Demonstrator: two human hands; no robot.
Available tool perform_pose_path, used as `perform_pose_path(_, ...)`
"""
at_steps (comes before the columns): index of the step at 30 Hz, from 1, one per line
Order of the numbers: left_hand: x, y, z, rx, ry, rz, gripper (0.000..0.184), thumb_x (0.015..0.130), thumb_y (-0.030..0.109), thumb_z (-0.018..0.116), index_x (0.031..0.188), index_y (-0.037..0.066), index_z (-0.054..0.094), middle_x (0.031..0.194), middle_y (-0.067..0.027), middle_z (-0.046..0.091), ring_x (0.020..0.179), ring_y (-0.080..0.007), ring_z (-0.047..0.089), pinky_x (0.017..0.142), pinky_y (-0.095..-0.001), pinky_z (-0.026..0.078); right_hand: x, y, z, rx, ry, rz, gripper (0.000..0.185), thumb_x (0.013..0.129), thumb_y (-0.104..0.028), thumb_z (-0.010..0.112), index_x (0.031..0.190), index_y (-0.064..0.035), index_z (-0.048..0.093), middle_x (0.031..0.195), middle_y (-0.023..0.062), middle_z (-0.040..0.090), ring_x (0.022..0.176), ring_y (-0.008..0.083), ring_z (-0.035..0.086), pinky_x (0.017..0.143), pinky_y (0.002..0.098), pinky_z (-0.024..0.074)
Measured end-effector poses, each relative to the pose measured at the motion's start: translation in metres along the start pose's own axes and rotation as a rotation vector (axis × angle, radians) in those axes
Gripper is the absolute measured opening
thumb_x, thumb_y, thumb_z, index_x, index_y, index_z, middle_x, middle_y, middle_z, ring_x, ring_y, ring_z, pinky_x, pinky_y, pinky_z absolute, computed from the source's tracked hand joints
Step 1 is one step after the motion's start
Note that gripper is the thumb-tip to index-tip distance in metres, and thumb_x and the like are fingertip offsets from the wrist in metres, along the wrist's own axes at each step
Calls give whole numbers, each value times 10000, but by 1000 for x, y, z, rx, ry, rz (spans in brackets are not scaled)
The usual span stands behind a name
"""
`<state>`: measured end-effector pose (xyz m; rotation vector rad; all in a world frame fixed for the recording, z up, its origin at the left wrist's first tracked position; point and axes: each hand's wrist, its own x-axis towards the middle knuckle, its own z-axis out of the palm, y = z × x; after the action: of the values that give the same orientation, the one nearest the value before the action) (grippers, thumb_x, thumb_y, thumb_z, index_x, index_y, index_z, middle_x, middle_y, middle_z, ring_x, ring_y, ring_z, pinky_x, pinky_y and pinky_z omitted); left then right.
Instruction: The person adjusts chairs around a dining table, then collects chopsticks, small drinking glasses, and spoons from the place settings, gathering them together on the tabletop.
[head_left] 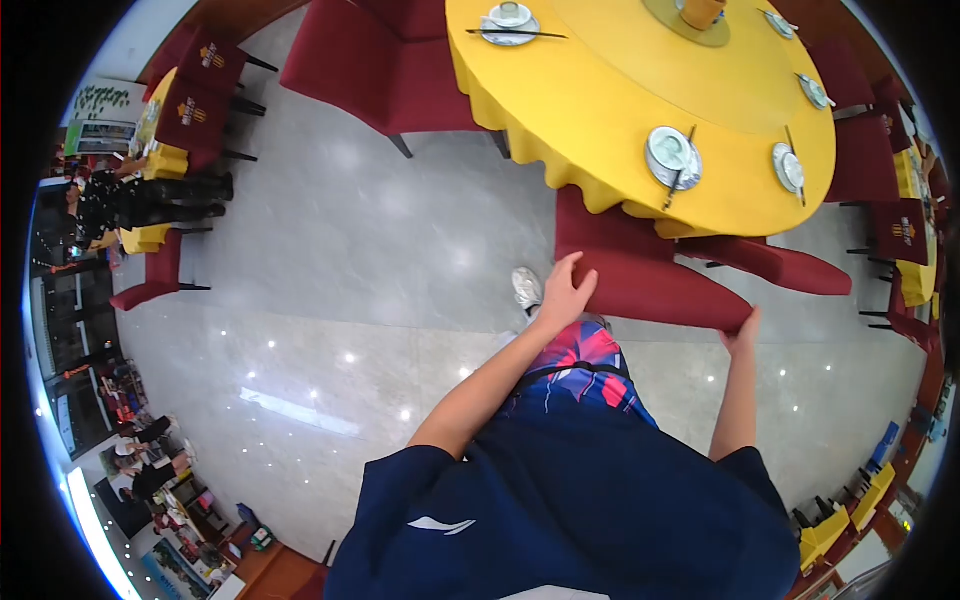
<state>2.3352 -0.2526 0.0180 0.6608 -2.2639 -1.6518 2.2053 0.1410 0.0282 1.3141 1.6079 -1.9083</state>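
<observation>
A dark red upholstered chair (655, 285) stands in front of me, its seat partly under the yellow tablecloth. At the left end of its backrest is my left hand (568, 295), the fingers curved against the edge and the thumb held a little apart. My right hand (741, 332) is closed around the right end of the same backrest; some of its fingers are hidden. Beyond the chair is a round table (560, 110) with a yellow cloth. A bowl on a plate (674, 152) and dark chopsticks (680, 170) lie on the table near the chair.
Another red chair (400, 70) stands left of the table, and a tilted-looking one (775, 265) is close on the right. More place settings (510, 22) ring the table. Grey tiled floor (330, 220) stretches to the left, where a person in dark clothes (150, 200) stands by another table.
</observation>
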Motion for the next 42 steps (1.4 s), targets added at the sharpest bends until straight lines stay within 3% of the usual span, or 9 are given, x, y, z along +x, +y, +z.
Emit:
perform_pose_path(9,-2,-281,-248,145,53,-686,315,898,271,573,1077,27,659,1000,-128,692,912,-254,661,780,-376,527,36,168,-15,-61,-38,151,403,979,-478,424,1079,-113,561,945,147,660,743,245,662,508,269,521)
perform_pose_path(14,-20,-329,-423,-328,472,-1321,326,831,256,618,1086,55,602,926,-93,638,837,-204,629,671,-388,521,-32,290,155,-455,-147,442,333,947,-398,515,1174,-157,559,1036,110,672,903,222,644,807,401,518)
perform_pose_path(21,71,-389,-631,-361,364,-1245,355,891,263,551,1197,86,591,1034,-118,665,866,-212,641,783,-422,508,-110,337,473,-706,-406,313,360,911,-343,555,1192,-121,586,1032,131,650,924,244,621,812,413,499)
perform_pose_path(25,175,-372,-727,-377,336,-1113,353,895,278,563,1185,79,592,1014,-114,675,878,-204,647,782,-401,506,-141,329,642,-1395,-416,-788,290,891,-282,554,1079,-86,655,959,99,685,828,203,654,723,364,523)
perform_pose_path(27,231,-373,-761,-362,318,-986,359,901,304,569,1177,76,595,1009,-106,683,888,-192,652,784,-372,506,-201,312,723,-1101,-538,-830,275,878,-246,555,1055,-63,658,912,92,690,815,169,656,694,326,521)
perform_pose_path(32,376,-342,-804,-292,137,-825,344,922,311,559,1172,77,599,1022,-102,683,893,-174,653,779,-341,507,-259,329,880,-1034,-735,-549,359,927,-295,550,1202,-67,587,1080,129,661,844,219,666,716,343,535)
perform_pose_path(34,431,-335,-824,-257,45,-787,333,933,305,550,1173,79,600,1021,-101,683,895,-170,652,780,-334,506,-282,329,936,-625,-803,252,686,917,-477,574,1461,-156,306,1425,164,442,1049,428,609,904,487,502)
perform_pose_path(37,506,-329,-843,-264,-29,-743,316,950,287,530,1177,78,599,1020,-98,683,896,-167,652,788,-334,505,-281,326,1008,-14,-745,629,931,901,-578,542,1525,-234,-57,1579,150,111,1195,566,455,929,618,462)
perform_pose_path(42,620,-295,-888,-61,-231,-766,325,969,269,497,1207,68,591,1039,-97,685,895,-160,647,798,-319,495,-304,300,1112,-54,-324,266,963,913,-593,505,1519,-247,-159,1588,171,98,1288,503,400,932,678,414)
